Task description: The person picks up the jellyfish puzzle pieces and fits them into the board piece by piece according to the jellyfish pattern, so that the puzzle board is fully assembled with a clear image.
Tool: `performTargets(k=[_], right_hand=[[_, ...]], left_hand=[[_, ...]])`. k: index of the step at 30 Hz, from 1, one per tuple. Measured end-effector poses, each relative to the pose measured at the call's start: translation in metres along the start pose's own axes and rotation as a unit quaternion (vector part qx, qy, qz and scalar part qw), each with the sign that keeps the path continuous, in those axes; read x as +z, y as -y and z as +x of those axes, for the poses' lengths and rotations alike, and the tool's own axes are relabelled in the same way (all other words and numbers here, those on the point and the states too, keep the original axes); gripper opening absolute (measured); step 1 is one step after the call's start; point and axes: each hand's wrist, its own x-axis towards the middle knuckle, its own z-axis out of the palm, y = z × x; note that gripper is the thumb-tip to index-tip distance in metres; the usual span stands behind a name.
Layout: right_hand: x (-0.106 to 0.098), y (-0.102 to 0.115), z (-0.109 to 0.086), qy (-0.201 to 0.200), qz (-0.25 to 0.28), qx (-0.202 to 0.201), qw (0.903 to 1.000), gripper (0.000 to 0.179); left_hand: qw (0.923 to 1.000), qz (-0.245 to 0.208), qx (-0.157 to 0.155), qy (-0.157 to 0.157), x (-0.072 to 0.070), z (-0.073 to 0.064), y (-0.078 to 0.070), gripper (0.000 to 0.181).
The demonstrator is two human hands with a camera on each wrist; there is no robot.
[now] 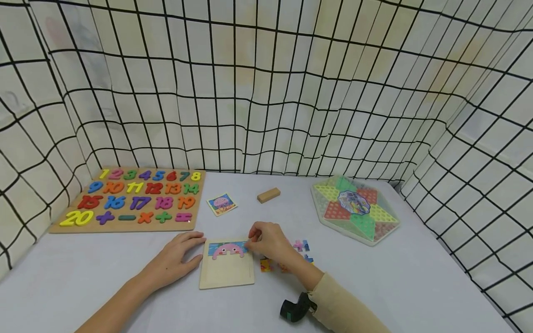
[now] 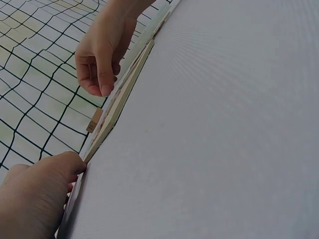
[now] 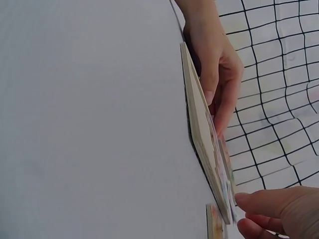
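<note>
A square wooden puzzle board [image 1: 226, 274] lies on the white table. Along its top sit joined pieces forming a pink cartoon head [image 1: 228, 250] on blue; the lower part is bare wood. My left hand [image 1: 172, 259] rests at the board's left edge, fingers near the upper corner and thumb lower down. Over the upper right corner, my right hand [image 1: 270, 241] pinches a small puzzle piece [image 3: 230, 196], mostly hidden by the fingertips. Loose puzzle pieces [image 1: 265, 265] lie right of the board, partly under the right wrist.
Behind on the left lies a wooden number board [image 1: 162, 226]. A small picture card [image 1: 222, 204] and a wooden block [image 1: 268, 195] are at the back middle. A hexagonal Chinese checkers box [image 1: 354, 210] stands right. Black netting [image 1: 256, 97] surrounds the table.
</note>
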Motion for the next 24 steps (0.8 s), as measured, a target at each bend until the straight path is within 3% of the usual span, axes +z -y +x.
performTargets(k=[10,24], right_hand=[[-0.018,-0.013,-0.004,-0.001,-0.031,0.016,0.9994,0.018],[-0.026,-0.031,-0.014,0.027,-0.053,-0.004,0.9982,0.025]], left_hand=[[1.0,0.002,0.001,-0.001,0.0,0.0,0.001,0.039],[1.0,0.005,-0.003,0.002,0.0,0.0,-0.001,0.04]])
